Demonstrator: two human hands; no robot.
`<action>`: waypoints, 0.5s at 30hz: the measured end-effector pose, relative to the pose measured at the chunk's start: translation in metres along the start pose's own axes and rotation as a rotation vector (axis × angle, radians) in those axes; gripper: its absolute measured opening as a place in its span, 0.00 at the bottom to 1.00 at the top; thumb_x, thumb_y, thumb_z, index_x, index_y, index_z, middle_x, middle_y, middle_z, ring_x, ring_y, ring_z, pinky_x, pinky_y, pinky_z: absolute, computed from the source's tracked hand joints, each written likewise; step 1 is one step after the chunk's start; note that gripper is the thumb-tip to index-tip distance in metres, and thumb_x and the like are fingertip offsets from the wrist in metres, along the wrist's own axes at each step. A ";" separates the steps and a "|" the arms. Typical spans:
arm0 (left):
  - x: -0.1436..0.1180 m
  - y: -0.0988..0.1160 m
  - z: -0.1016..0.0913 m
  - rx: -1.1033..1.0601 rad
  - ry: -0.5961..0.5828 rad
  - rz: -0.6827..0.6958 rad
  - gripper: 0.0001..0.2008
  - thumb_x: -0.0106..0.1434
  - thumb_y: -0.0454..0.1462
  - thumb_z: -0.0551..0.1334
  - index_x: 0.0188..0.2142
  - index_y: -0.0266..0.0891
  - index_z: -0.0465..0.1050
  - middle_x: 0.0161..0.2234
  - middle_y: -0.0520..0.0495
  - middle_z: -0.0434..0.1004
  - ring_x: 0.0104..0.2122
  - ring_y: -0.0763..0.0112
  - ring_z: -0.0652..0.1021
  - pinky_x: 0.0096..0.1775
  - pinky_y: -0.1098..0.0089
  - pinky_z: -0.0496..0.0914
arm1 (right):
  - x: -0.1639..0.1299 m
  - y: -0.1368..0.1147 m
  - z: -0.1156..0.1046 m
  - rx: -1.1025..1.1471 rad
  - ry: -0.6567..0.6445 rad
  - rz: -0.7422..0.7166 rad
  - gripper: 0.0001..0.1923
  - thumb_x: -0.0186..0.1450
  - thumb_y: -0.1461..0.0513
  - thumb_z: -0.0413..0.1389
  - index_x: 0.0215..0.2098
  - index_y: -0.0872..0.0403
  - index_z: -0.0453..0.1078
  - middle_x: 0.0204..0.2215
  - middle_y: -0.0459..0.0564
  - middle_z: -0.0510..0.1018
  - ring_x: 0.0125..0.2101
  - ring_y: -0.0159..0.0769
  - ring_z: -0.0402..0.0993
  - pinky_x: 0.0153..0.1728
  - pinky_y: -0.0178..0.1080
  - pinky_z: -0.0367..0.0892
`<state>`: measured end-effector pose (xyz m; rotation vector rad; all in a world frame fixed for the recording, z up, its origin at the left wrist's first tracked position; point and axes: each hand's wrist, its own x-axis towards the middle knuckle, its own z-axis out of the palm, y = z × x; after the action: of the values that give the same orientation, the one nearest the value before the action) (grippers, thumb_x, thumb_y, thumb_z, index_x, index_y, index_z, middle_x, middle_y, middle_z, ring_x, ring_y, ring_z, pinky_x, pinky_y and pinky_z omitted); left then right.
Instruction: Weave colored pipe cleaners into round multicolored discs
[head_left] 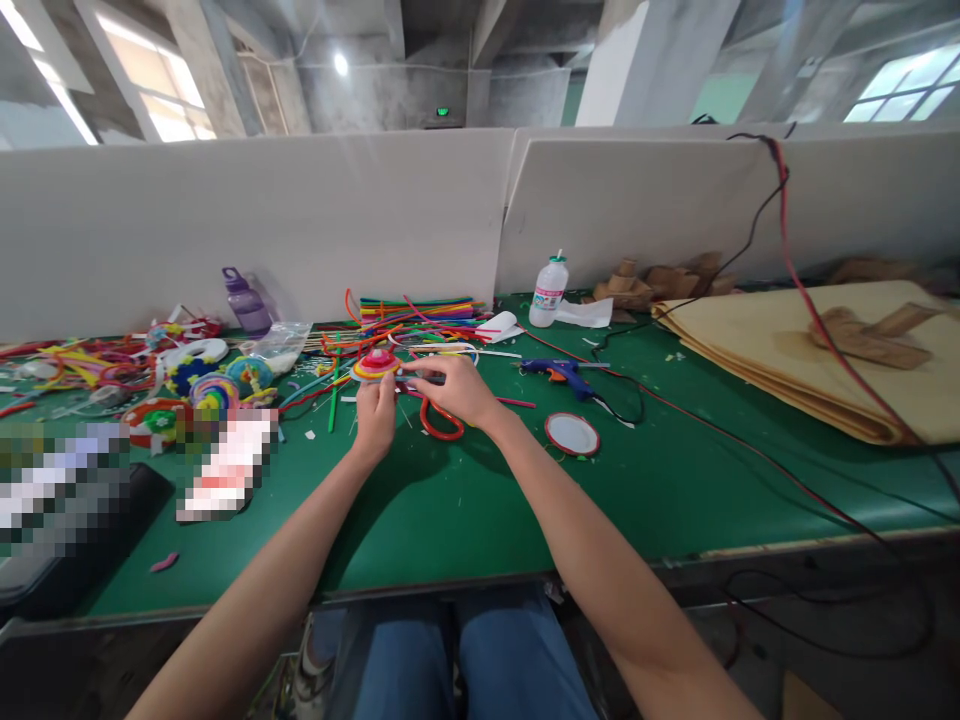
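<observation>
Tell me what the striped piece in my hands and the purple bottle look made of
The striped piece may be coiled pipe cleaner or cord: matte, stacked coloured rings, texture too small to confirm. The purple bottle is probably plastic: smooth, slightly shiny, seemingly translucent.

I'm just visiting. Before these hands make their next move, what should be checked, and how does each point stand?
1. Colourful coiled piece steadied: ok, the left hand holds it.
2. Right hand gripping the piece: cannot tell; its fingertips are at the edge, but the contact is too small to make out.
3. Glue gun clear of both hands: ok, it lies on its side to the right.
4. Glue gun hot: cannot tell by looking.
5. Bench uncluttered around the hands: not ok; a red loop lies close by the right hand, with loose coloured strips behind.
</observation>
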<state>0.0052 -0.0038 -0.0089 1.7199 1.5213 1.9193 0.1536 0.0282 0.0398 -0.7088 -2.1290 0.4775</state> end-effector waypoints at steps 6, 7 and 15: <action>-0.002 -0.001 0.000 0.117 -0.025 0.155 0.25 0.68 0.50 0.46 0.22 0.40 0.68 0.26 0.44 0.74 0.35 0.61 0.75 0.44 0.60 0.68 | -0.003 -0.007 0.007 -0.154 0.085 -0.031 0.09 0.62 0.63 0.59 0.41 0.53 0.77 0.36 0.50 0.82 0.36 0.36 0.77 0.38 0.36 0.67; -0.003 -0.002 0.000 0.132 -0.017 0.172 0.25 0.68 0.50 0.46 0.23 0.40 0.69 0.26 0.43 0.75 0.35 0.60 0.76 0.44 0.59 0.68 | -0.004 -0.007 0.008 -0.173 0.097 -0.044 0.09 0.62 0.63 0.58 0.41 0.53 0.76 0.36 0.50 0.82 0.36 0.36 0.77 0.38 0.36 0.67; -0.005 -0.004 -0.002 0.175 0.004 0.274 0.24 0.69 0.48 0.45 0.34 0.38 0.74 0.35 0.42 0.78 0.39 0.61 0.76 0.46 0.58 0.69 | -0.008 -0.009 0.009 -0.255 0.167 -0.233 0.07 0.65 0.64 0.54 0.33 0.54 0.74 0.32 0.50 0.81 0.34 0.34 0.77 0.37 0.34 0.65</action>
<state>0.0034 -0.0064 -0.0146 2.0973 1.5673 1.9607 0.1474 0.0152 0.0345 -0.6072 -2.0990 0.0195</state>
